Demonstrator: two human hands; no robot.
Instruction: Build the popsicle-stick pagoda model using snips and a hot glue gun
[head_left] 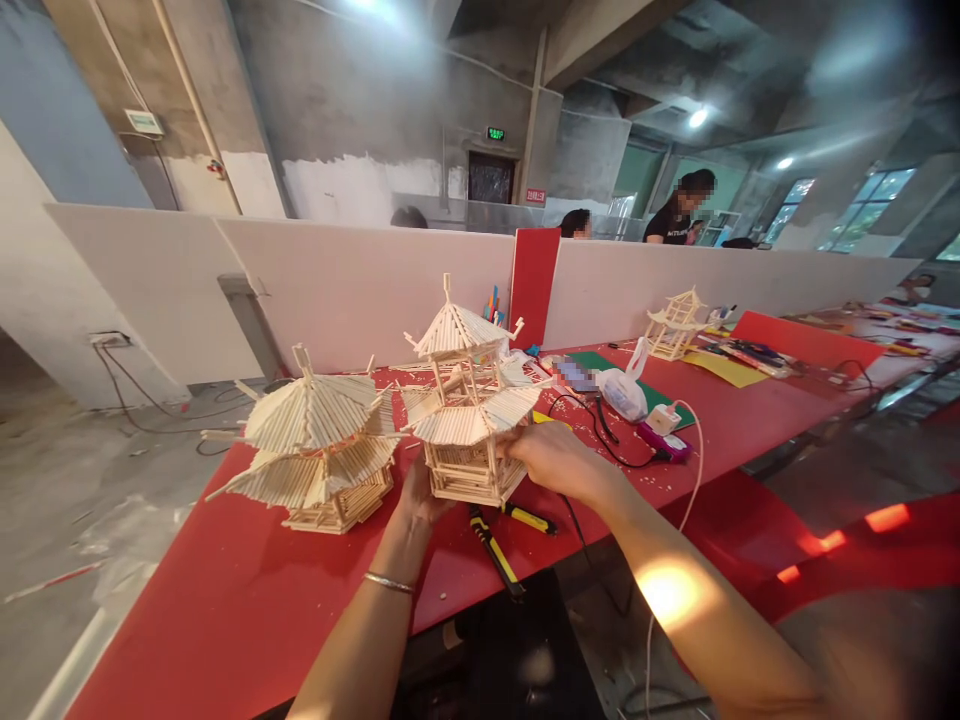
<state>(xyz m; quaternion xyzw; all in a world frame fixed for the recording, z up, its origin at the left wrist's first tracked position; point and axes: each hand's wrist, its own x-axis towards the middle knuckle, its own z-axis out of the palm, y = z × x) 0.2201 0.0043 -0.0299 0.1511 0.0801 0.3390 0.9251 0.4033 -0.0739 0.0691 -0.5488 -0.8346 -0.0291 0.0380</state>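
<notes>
A two-tiered pagoda model (pixel 465 425) built of pale wooden sticks stands upright between my hands. At the lower left of its base is my left hand (pixel 421 492), with a bangle on the wrist and its fingertips partly hidden behind the model. My right hand (pixel 551 455) grips the right side below the lower roof, its fingers bent against the posts. Close on the left sits a second, wider stick pagoda (pixel 315 440) with a layered roof. Yellow-and-black pliers (pixel 496 555) lie in front of the held model, their handles spread.
The red table (pixel 195 610) carries scattered stick bits. To the right are a phone (pixel 574 375), a white plastic bag (pixel 624 392), a charger (pixel 664 420) with cables, and a small stick pavilion (pixel 675 325). White partition panels (pixel 360 290) run behind; people are beyond them.
</notes>
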